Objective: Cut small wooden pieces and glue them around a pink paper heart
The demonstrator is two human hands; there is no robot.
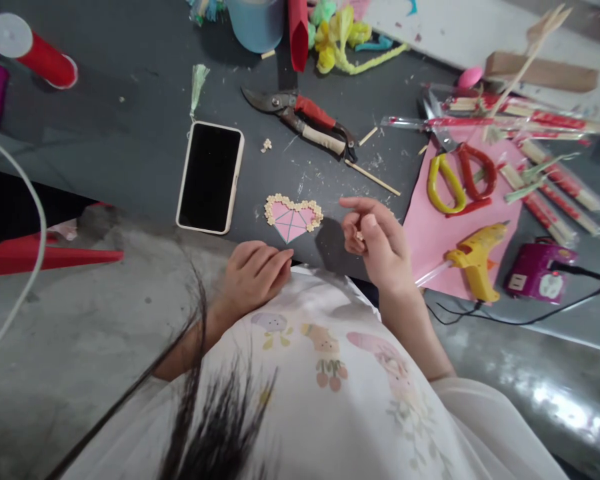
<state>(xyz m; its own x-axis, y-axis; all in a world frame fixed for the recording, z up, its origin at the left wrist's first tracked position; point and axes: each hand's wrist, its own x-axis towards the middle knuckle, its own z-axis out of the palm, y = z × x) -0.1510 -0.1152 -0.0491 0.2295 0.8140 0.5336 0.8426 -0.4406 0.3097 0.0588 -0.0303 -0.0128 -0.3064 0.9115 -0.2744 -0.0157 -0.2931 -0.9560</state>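
Observation:
A pink paper heart (289, 223) with blue-green lines lies on the grey table, small cream flower-shaped pieces along its upper edge. My left hand (260, 270) rests at the table's front edge, just below the heart, with fingers bent together; whatever might be under them is hidden. To the right of the heart, my right hand (373, 240) holds a small cream flower piece (360, 236) between thumb and curled fingers, its index finger pointing left. A few more loose flower pieces (266, 145) sit above the heart.
A phone (210, 178) lies left of the heart. Pruning shears (305, 120) and thin sticks (375, 179) are behind. On the right are scissors (445, 183), a yellow glue gun (477, 260), wrapped stick bundles (555, 123) and a purple power box (541, 272) with a cable.

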